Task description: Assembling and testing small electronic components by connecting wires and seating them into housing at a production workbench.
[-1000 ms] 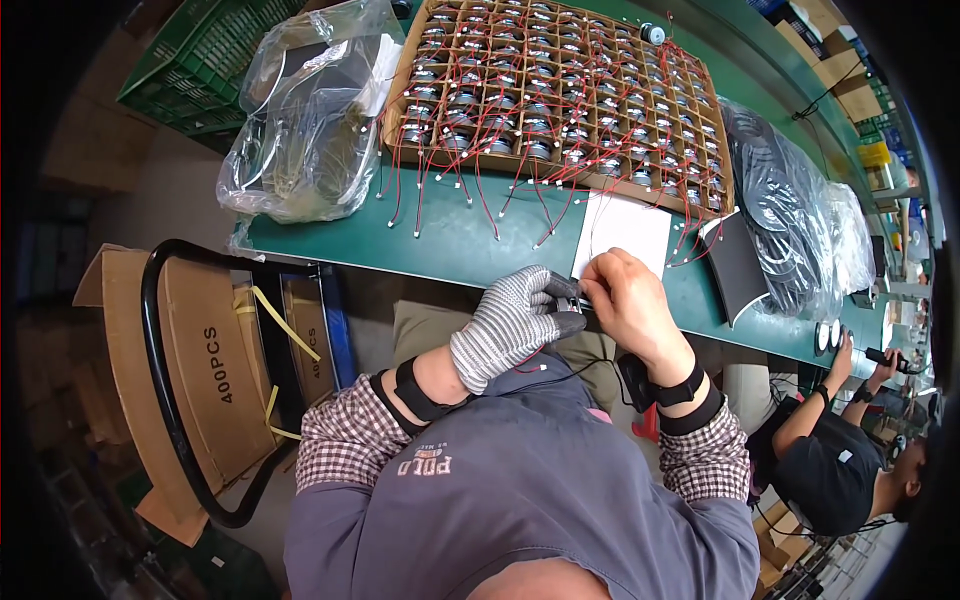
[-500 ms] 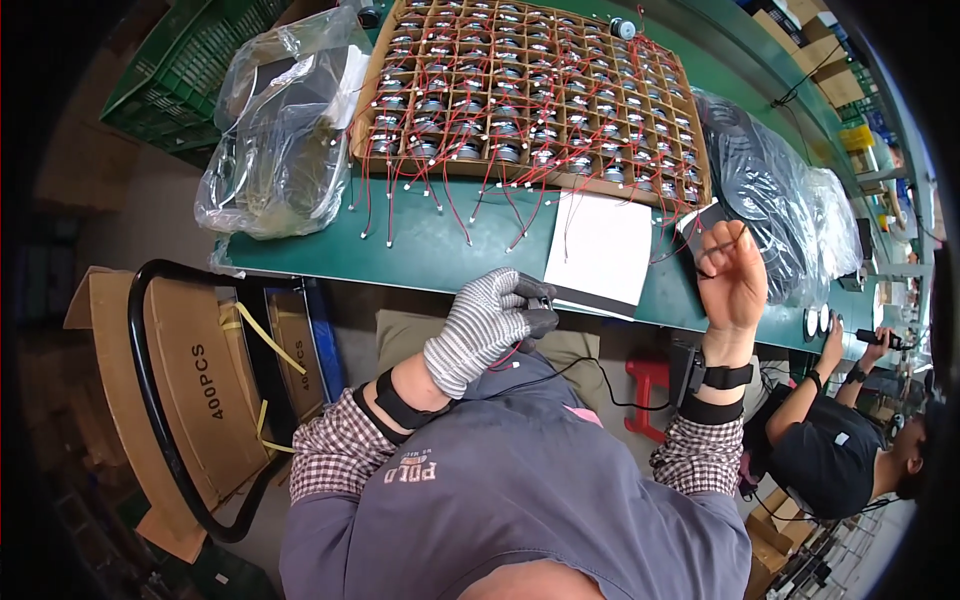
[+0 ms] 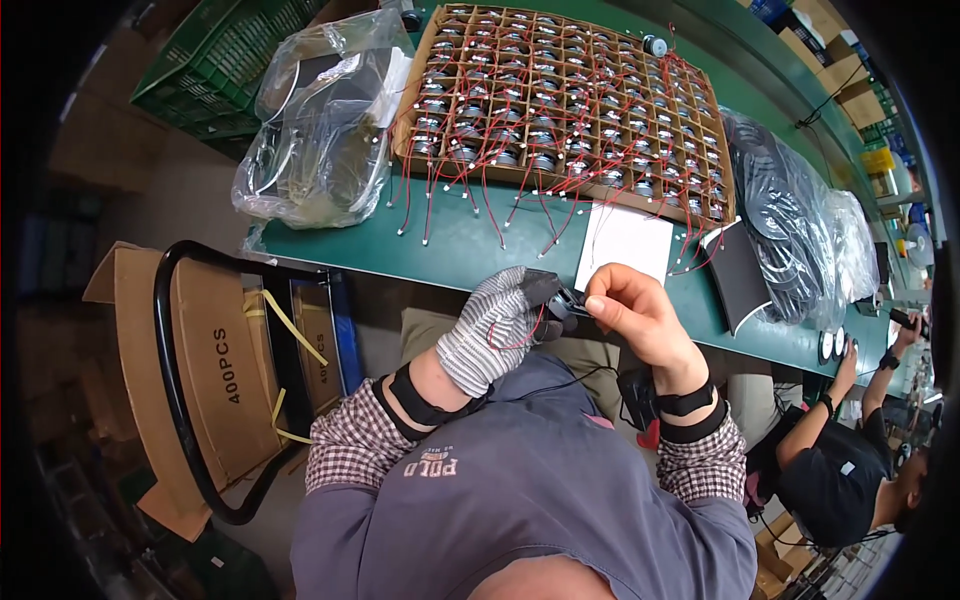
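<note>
My left hand [image 3: 492, 330], in a grey-striped glove with dark fingertips, is closed on a small round speaker [image 3: 562, 306] over my lap. A thin red wire from the speaker loops across the glove. My bare right hand [image 3: 648, 318] is close on the right, thumb and forefinger pinched on a thin black piece [image 3: 578, 301] at the speaker's edge. Its exact shape is hidden by the fingers. Beyond them, a divided cardboard tray [image 3: 408, 115] holds many such speakers, their red wires hanging over the front wall.
White paper [image 3: 640, 242] and a curved black sheet [image 3: 737, 272] lie before the tray. Plastic bags of dark parts flank it, one left [image 3: 320, 170], one right [image 3: 775, 205]. A black-framed chair [image 3: 163, 350] with cartons stands left. A co-worker [image 3: 835, 475] sits at right.
My right hand has come down and left from above the table edge to the speaker, bringing the thin black piece. The view has shifted slightly. The left hand still holds the speaker.
</note>
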### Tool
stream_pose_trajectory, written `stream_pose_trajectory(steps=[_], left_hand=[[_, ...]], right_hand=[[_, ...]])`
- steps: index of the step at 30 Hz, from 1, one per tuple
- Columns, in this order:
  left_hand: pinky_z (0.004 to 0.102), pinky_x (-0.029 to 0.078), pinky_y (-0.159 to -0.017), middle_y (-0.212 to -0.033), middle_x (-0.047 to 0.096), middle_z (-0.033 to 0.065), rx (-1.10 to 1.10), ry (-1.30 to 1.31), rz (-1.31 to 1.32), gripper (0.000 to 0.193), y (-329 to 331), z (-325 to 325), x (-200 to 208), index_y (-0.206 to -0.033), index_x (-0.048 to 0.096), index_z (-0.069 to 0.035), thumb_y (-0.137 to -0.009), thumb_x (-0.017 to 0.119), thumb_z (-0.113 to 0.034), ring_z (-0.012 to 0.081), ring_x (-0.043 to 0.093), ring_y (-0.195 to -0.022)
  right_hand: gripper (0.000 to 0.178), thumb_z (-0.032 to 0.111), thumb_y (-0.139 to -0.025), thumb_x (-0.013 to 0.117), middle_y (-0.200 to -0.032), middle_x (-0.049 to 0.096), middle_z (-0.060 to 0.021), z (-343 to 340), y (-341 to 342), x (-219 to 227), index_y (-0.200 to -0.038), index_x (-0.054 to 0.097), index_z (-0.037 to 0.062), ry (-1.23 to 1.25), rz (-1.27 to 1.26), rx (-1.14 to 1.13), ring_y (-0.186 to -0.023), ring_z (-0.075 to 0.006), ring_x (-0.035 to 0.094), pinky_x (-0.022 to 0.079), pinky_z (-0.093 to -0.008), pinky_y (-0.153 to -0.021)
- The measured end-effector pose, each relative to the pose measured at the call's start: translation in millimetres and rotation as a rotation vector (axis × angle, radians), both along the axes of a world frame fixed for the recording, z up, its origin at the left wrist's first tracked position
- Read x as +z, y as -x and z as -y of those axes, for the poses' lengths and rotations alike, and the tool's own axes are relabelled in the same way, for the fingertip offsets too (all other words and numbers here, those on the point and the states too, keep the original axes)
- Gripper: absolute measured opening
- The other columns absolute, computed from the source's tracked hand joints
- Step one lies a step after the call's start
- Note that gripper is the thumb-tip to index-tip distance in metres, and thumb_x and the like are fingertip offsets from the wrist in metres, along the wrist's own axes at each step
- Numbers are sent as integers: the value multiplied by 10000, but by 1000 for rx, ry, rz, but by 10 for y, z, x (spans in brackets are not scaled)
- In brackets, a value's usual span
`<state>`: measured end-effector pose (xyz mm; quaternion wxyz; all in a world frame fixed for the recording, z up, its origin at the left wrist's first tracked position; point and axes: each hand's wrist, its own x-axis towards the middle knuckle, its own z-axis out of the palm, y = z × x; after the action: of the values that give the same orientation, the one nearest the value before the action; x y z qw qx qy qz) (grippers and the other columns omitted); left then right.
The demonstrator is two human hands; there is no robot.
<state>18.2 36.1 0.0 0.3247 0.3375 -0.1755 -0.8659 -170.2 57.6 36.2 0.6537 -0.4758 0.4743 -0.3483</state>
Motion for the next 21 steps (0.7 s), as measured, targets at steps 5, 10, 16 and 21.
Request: stream_pose_trajectory(steps=[5,10,16,21], left_hand=[[286,478,-599,-788,585,52,72,-52,-103,148,2,-16,-7,-898,570,-31,-820,598,-153,162,584,-714],[290,490,-602,-793,586,58,65,-49,-88,147,-4,-7,-57,-892,572,-31,-817,604,-153,155,581,-711],[274,491,-592,-777,579,46,95,32,-32,156,-6,-26,-52,-899,572,-35,-821,600,-168,139,572,-685],[257,485,-575,-773,582,48,118,45,-20,164,-10,-37,-126,-903,572,-24,-807,623,-148,130,570,-668]], right_hand=[[156,170,-840,587,-695,475,28,2,-63,-65,-787,507,48,-52,38,-4,-618,-55,439,369,-194,-556],[155,171,-842,585,-700,482,22,12,-84,-95,-790,505,48,-50,28,-22,-623,-59,449,375,-195,-559],[157,173,-843,585,-697,483,24,26,-110,-103,-788,504,49,-43,30,-19,-619,-56,448,375,-193,-555],[115,122,-839,584,-663,464,58,26,-128,-102,-784,509,55,-38,13,-29,-587,-27,403,324,-175,-514]])
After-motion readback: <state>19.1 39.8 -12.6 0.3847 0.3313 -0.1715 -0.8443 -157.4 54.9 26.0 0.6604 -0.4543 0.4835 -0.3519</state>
